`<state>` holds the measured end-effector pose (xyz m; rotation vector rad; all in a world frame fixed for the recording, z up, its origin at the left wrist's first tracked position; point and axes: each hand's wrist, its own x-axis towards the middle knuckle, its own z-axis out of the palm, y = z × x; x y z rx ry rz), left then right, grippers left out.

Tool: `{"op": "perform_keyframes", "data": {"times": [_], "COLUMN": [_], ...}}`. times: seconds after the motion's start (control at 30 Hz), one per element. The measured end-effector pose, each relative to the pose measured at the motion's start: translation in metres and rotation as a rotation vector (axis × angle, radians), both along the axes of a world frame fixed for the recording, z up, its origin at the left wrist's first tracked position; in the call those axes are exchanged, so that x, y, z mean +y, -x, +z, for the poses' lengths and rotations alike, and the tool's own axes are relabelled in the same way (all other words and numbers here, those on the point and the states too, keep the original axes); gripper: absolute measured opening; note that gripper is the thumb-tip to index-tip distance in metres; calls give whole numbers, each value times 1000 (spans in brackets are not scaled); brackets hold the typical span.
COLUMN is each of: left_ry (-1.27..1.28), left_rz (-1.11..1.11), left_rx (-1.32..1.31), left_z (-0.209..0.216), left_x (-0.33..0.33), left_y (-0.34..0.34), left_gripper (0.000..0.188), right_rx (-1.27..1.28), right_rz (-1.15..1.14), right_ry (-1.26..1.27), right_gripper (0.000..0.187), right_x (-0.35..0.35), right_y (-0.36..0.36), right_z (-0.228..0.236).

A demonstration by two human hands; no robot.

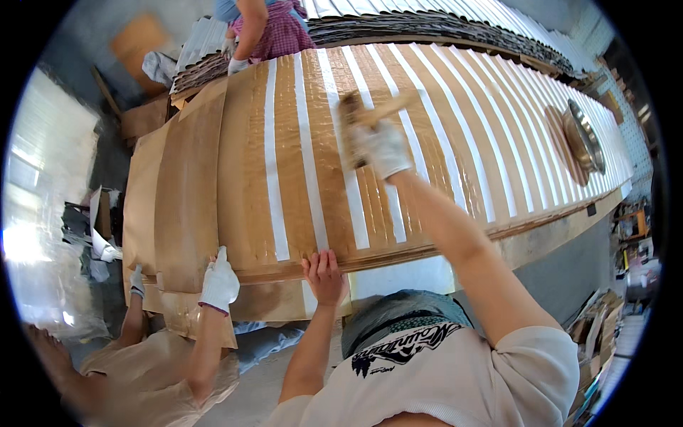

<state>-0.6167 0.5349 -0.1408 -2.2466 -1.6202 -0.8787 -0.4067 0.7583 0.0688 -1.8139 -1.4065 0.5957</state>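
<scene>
The right hand (384,148), in a white knit glove, has its fingers closed around a brush (350,132), a flat wooden block with a straight handle. Motion blurs both, so each finger's place cannot be told.

Beneath those fingers lies brown paper (293,164), wrinkled and wet-shiny, crossed by smooth white strips (282,245), long and slightly bowed.

The bare left hand (326,276), nearer the body, lays its fingers close together over the paper's near edge; its thumb is unclear. Left of those fingers, a co-worker's gloved hand (220,285) touches the same edge. Far right of the brush fingers sits a round, shiny metal bowl (582,139); beyond them, ridged sheets (455,32) are stacked.
</scene>
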Motion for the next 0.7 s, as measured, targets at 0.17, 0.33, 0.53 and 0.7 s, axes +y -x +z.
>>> {"op": "perform_keyframes", "data": {"times": [0.17,0.33,0.53,0.7], "left_ry": [130,174,128,127], "left_rz": [-54,-85,-122,-107], "left_rx": [2,-86,-211,-170], "left_z": [19,33,40,39], "left_x": [1,-4,-5,-8], "left_y": [1,0,-14,2], "left_gripper": [76,77,69,62], "right_rx": [26,-45,-199,59], "right_rz": [99,-239,-618,-322], "right_ry": [135,225,-88,-36], "right_gripper": [45,54,44,40], "right_x": [-16,-38,-88,-98], "right_y": [55,-77,-238,-73], "right_z": [-26,-50,-87,-30]}}
